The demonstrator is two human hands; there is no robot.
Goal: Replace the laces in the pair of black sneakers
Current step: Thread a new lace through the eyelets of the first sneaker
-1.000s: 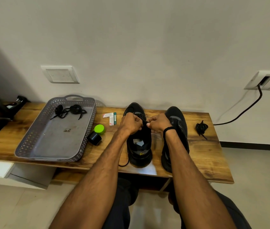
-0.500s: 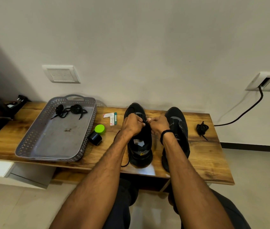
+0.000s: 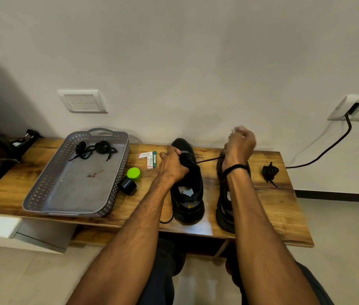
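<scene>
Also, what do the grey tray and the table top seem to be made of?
Grey tray: probably moulded plastic, matt; its walls show a regular pattern of small holes and a moulded handle. Table top: wood or a wood-look laminate, I cannot tell which; brown grain with dark streaks, and a glossy patch reflects light at the front edge.

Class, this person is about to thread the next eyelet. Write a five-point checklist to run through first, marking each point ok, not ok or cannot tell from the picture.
1. Left hand grips the sneaker being laced at its eyelets: ok.
2. Lace runs taut up to the right hand: ok.
3. Lace tip ready in the fingers: cannot tell, blurred.
4. Lace's other end lies loose by the heel: ok.
5. Spare lace bundle lies beside the second sneaker: ok.
</scene>
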